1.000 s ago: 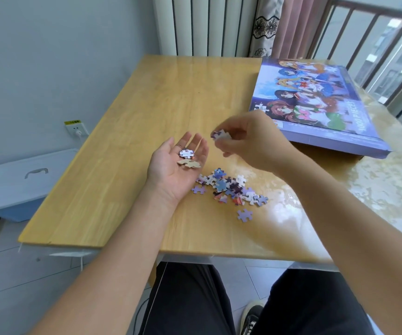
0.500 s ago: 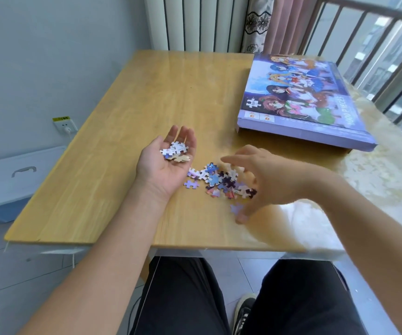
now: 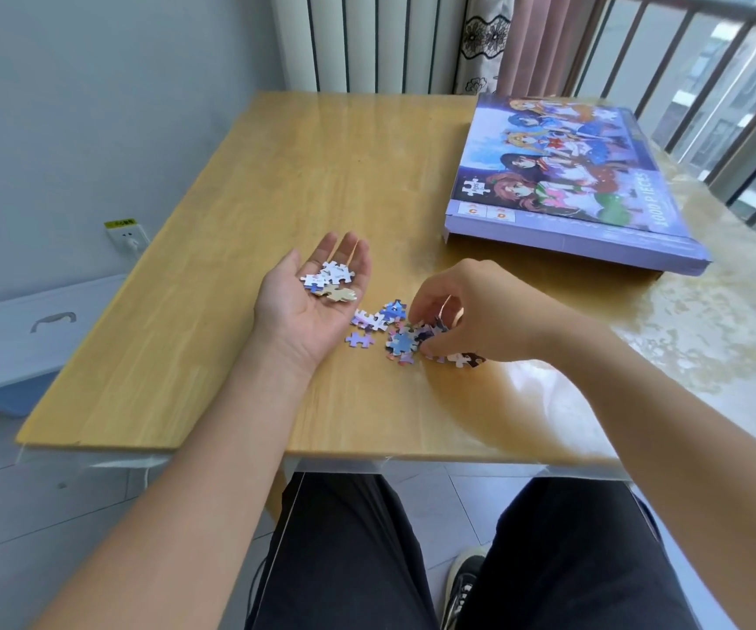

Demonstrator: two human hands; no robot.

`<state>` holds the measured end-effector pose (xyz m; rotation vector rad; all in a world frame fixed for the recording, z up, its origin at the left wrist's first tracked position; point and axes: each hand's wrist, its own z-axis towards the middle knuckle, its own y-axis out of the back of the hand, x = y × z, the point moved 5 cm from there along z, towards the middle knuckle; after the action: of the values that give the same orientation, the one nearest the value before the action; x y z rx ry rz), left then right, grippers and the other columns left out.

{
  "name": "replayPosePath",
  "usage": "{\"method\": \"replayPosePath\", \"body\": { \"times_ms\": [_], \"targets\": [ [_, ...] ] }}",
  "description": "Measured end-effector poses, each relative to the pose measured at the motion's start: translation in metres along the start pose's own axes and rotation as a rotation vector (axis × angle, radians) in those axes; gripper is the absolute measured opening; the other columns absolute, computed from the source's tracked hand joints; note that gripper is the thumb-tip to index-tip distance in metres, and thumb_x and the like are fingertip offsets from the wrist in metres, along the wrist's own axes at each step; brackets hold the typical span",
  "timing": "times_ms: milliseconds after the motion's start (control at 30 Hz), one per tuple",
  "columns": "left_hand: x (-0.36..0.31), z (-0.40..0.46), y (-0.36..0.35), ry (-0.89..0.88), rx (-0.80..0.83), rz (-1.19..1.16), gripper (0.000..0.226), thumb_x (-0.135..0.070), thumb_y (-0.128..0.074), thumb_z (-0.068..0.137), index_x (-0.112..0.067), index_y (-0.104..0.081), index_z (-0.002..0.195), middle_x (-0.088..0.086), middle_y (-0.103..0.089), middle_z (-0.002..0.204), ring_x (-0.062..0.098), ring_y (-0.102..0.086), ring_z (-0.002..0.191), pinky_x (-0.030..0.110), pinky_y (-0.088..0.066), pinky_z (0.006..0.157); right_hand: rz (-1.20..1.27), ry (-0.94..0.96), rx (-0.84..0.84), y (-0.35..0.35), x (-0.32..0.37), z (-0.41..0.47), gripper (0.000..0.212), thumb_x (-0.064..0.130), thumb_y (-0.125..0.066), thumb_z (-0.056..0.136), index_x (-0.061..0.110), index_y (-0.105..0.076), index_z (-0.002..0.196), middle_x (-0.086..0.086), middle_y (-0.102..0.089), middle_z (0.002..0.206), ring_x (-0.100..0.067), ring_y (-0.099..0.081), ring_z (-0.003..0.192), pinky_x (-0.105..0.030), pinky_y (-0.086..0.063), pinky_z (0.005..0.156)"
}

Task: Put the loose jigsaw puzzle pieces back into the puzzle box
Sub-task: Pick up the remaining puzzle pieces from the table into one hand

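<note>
My left hand [image 3: 296, 306] lies palm up on the wooden table [image 3: 276, 197], fingers straight, carrying several puzzle pieces [image 3: 328, 279]. A small heap of loose jigsaw pieces [image 3: 401, 341] lies just right of it. My right hand [image 3: 471, 311] is curled down over the heap's right side and its fingertips pinch pieces there. The purple puzzle box [image 3: 571, 184], lid closed with a cartoon picture on top, lies at the table's far right.
A blue-and-white plastic bin [image 3: 16, 343] stands on the floor left of the table. A wall socket [image 3: 126, 233] is beside it. A radiator [image 3: 367, 38], a curtain and a balcony railing [image 3: 708, 97] stand behind the table. My knees are under the near edge.
My right hand dropped a piece into my left palm, then came down onto the heap and curled its fingers on pieces. My left hand stayed palm up, now carrying more pieces.
</note>
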<state>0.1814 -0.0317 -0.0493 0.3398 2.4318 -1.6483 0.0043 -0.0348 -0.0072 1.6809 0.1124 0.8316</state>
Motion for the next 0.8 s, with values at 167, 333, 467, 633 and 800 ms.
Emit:
{"method": "replayPosePath", "body": {
  "times_ms": [167, 333, 467, 633, 800],
  "targets": [
    [0.001, 0.001, 0.000, 0.011, -0.004, 0.018, 0.044, -0.032, -0.040, 0.107, 0.005, -0.062, 0.114, 0.027, -0.067, 0.110, 0.040, -0.068, 0.099, 0.048, -0.056, 0.091, 0.025, 0.016, -0.044, 0.002, 0.002, 0.007, 0.022, 0.020, -0.083, 0.073, 0.026, -0.077, 0.093, 0.014, -0.069, 0.081, -0.001, -0.064, 0.074, -0.010, -0.047, 0.059],
    [0.001, 0.002, 0.001, 0.016, -0.003, 0.083, 0.044, -0.034, -0.038, 0.107, 0.001, -0.062, 0.117, 0.022, -0.068, 0.114, 0.036, -0.066, 0.108, 0.044, -0.054, 0.096, 0.325, -0.016, -0.210, 0.021, 0.013, 0.021, 0.012, 0.015, -0.082, 0.075, 0.017, -0.078, 0.086, 0.006, -0.073, 0.072, -0.006, -0.066, 0.064, -0.021, -0.052, 0.058],
    [0.004, -0.001, 0.000, 0.025, 0.007, 0.123, 0.044, -0.033, -0.034, 0.107, -0.001, -0.062, 0.118, 0.023, -0.069, 0.117, 0.034, -0.068, 0.104, 0.041, -0.048, 0.103, 0.358, 0.057, -0.253, 0.026, 0.046, 0.047, 0.011, 0.010, -0.080, 0.076, 0.014, -0.078, 0.086, 0.005, -0.071, 0.075, -0.008, -0.064, 0.066, -0.021, -0.049, 0.057],
    [0.001, -0.004, 0.000, -0.003, 0.005, 0.120, 0.042, -0.029, -0.031, 0.108, -0.002, -0.063, 0.102, 0.018, -0.071, 0.100, 0.029, -0.073, 0.081, 0.036, -0.050, 0.092, 0.145, 0.129, -0.143, 0.014, 0.073, 0.061, 0.041, 0.025, -0.084, 0.080, 0.016, -0.072, 0.118, 0.007, -0.069, 0.103, -0.013, -0.066, 0.097, -0.022, -0.050, 0.078],
    [0.003, -0.003, -0.003, 0.003, 0.019, 0.030, 0.043, -0.027, -0.033, 0.108, -0.001, -0.066, 0.101, 0.018, -0.065, 0.108, 0.030, -0.067, 0.087, 0.038, -0.056, 0.086, 0.063, 0.105, -0.165, 0.036, 0.035, 0.020, 0.044, 0.029, -0.089, 0.074, 0.023, -0.071, 0.113, 0.013, -0.067, 0.097, -0.005, -0.065, 0.084, -0.031, -0.054, 0.077]
  ]
}}
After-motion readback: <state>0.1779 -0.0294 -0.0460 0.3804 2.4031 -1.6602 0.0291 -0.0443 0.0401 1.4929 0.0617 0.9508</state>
